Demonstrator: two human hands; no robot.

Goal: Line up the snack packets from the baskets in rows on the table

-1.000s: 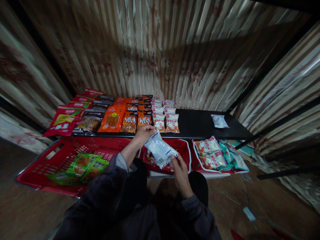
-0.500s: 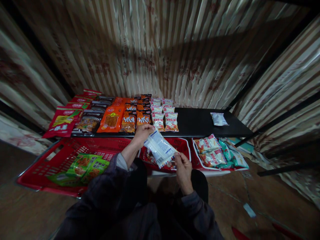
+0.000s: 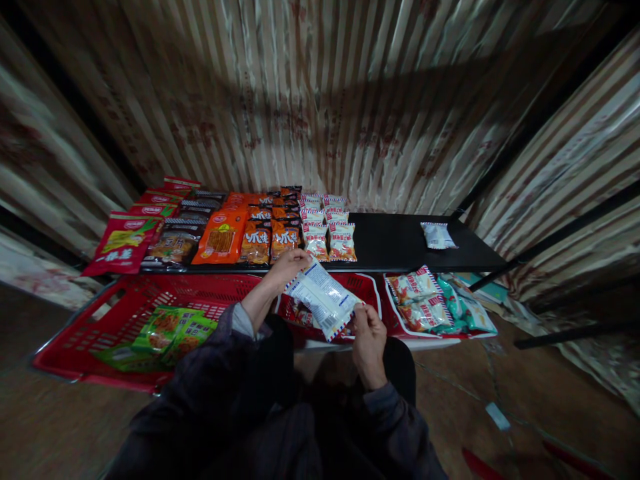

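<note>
Between my hands is a white snack bag (image 3: 323,299) with striped ends, its printed back with blue text and a barcode facing me. My left hand (image 3: 286,270) pinches its upper left corner, and my right hand (image 3: 369,340) pinches its lower right end. The bag tilts above a red basket (image 3: 379,293) that holds more packets, partly hidden under it. Just behind, on the black shelf (image 3: 387,240), rows of white-and-red snack bags (image 3: 342,241) stand with their fronts showing. Beside them on the left are orange-and-black snack bags (image 3: 257,242).
Farther left on the shelf lie orange packets (image 3: 220,237), dark packets (image 3: 174,245) and red bags (image 3: 123,243). A lone white packet (image 3: 438,235) lies at the right. Green packets (image 3: 159,330) sit in the left red basket (image 3: 75,347); teal packets (image 3: 467,310) fill part of the right one.
The lower right end of the snack bag has shifted slightly right and down with my right hand. Both hands keep their pinch; the shelf goods stay as they were.
</note>
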